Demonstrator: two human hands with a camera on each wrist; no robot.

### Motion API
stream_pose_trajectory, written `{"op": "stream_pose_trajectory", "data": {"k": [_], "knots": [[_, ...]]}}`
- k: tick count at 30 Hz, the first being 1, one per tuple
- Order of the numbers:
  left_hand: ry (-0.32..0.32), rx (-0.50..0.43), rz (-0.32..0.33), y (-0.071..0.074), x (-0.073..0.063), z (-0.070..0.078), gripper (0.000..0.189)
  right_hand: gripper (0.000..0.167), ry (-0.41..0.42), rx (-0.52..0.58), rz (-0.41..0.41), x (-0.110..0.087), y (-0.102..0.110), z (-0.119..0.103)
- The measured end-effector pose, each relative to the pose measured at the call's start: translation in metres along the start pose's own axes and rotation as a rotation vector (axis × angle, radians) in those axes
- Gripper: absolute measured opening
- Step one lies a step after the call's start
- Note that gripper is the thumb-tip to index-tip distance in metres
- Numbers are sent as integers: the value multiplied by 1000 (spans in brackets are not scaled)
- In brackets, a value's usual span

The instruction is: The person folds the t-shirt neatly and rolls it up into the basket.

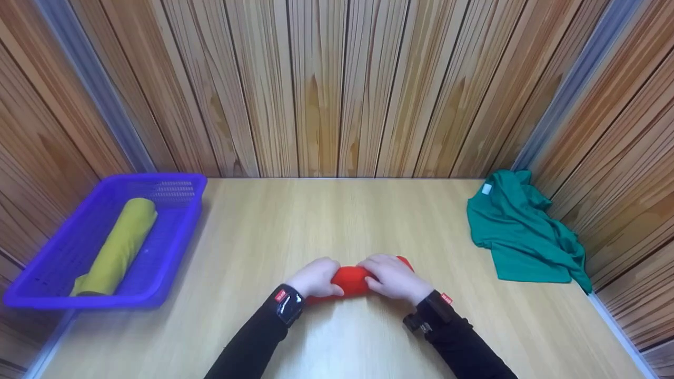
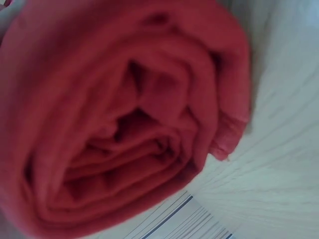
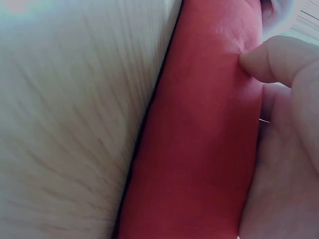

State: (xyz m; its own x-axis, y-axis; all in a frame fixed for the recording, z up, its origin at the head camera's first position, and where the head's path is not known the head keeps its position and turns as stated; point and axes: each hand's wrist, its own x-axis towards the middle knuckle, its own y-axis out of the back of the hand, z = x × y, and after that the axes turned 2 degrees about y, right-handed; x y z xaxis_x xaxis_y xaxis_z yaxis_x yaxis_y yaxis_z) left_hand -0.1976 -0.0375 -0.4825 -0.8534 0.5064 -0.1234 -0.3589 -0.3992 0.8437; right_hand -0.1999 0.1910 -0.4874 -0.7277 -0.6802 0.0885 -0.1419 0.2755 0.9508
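A rolled-up red cloth (image 1: 352, 281) lies crosswise on the table in front of me. Its spiral end, made of several layers (image 2: 149, 114), fills the left wrist view. My left hand (image 1: 315, 278) grips the roll near its left end, thumb on the near side and fingers over the top. Toward the right end my right hand (image 1: 394, 278) holds it the same way. In the right wrist view the thumb of the right hand (image 3: 289, 84) presses into the smooth side of the red roll (image 3: 199, 124). The far-side fingertips are hidden behind the cloth.
At the left stands a purple plastic basket (image 1: 181, 247) with a rolled yellow-green cloth (image 1: 118, 247) inside. A crumpled green garment (image 1: 521, 231) with a white label lies at the back right. Wood-panelled walls (image 1: 316, 89) enclose the table (image 1: 253, 226) at the back and sides.
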Motion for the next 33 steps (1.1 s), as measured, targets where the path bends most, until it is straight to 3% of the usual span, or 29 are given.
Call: {"op": "stream_pose_trajectory", "data": {"k": [11,23,27,33], "knots": [[19,-18,26,-3,-2,-2,25,35,-37,-9,-30,1,0,-4],[51,-96,38,-2,-14,-2,25,34,3,-32,-9,4,-2,-5],[57,-140,69,-5,-20,-3,25,33,23,-41,2,4,-4,-7],[-10,-119,161,-5,-31,-9,23,32,77,-66,42,9,-6,-14]]}}
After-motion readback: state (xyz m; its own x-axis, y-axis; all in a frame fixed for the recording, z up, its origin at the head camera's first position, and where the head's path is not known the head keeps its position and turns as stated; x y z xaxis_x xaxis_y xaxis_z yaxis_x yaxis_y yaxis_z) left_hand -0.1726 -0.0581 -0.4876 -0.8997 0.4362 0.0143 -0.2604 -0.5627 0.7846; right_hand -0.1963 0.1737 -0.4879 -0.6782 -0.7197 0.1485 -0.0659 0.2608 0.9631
